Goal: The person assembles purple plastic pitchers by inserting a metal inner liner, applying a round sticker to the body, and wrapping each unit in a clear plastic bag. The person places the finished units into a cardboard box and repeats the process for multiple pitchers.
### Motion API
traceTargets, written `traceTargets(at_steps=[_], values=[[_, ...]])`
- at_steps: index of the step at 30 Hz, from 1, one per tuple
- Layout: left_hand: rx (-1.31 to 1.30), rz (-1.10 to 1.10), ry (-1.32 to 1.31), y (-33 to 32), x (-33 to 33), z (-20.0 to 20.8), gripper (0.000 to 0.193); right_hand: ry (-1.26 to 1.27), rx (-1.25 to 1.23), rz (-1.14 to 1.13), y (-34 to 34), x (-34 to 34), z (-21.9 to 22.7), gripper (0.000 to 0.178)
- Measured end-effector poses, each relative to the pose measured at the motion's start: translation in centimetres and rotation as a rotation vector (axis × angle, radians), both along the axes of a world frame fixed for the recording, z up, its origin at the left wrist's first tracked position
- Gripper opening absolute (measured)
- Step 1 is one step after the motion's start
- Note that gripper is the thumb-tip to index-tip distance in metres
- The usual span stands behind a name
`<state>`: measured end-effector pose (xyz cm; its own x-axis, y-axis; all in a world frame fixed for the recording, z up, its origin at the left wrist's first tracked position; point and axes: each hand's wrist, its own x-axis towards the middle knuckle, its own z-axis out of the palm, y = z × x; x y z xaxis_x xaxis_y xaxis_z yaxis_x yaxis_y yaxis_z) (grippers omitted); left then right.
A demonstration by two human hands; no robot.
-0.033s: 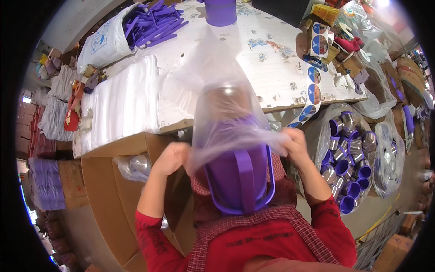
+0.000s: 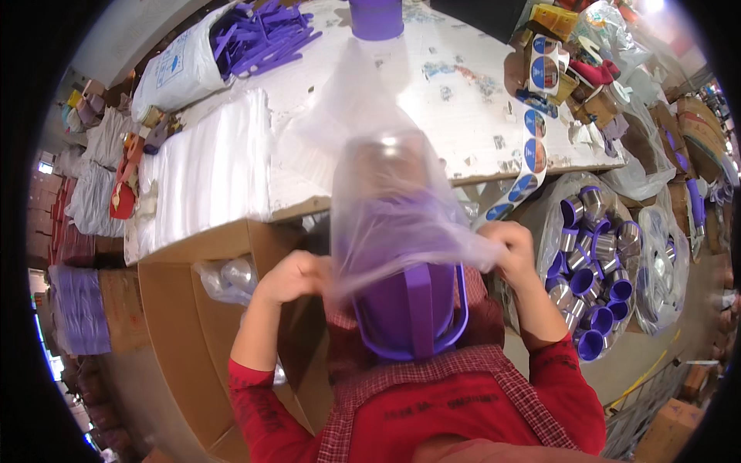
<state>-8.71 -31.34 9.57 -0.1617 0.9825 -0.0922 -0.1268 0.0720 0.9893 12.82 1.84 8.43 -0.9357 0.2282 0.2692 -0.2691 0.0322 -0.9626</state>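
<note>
In front of my body stands a purple vessel (image 2: 397,309) with a broad strap-like handle and a shiny metallic-looking far end. A clear plastic bag (image 2: 378,224) covers its far part, while the handle's near part stays outside. My left hand (image 2: 297,276) is closed on the left side of the bag's mouth. On the other side, my right hand (image 2: 509,248) grips the bag's right edge, fingers pressed together. Motion blurs the bag's edge and both sets of fingertips. Its far end reaches loosely over the white tabletop (image 2: 455,116).
A stack of clear bags (image 2: 208,170) lies at the table's left, near a sack of purple strips (image 2: 266,38). A purple container (image 2: 377,19) stands at the back. An open carton (image 2: 174,309) is at left; bagged purple-and-steel cups (image 2: 590,278) and a sticker strip (image 2: 532,154) are at right.
My hands have moved slightly down and a little apart, with the bag's mouth stretched between them. The purple vessel has shifted up very slightly.
</note>
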Motion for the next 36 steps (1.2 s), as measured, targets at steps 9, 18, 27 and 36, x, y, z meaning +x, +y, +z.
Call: traceTargets(at_steps=[9, 18, 27, 36], values=[[-0.747, -0.482, 1.25, 4.3, 4.0, 8.2, 0.019, -0.583, 0.736, 1.343, -6.5, 9.0, -0.4, 0.024], [0.231, -0.259, 1.699, 8.1, 2.8, 8.1, 0.011, -0.458, 1.082, 1.296, -2.6, 9.3, -0.6, 0.018], [-0.324, 1.101, 1.694, -24.7, 11.2, 7.5, 0.037, -0.042, 0.343, -0.256, 6.7, -7.9, 3.0, 0.025], [-1.427, 1.285, 1.321, -43.3, 24.4, -7.6, 0.02, -0.19, 0.554, 0.171, -4.5, -16.2, -2.2, 0.023]])
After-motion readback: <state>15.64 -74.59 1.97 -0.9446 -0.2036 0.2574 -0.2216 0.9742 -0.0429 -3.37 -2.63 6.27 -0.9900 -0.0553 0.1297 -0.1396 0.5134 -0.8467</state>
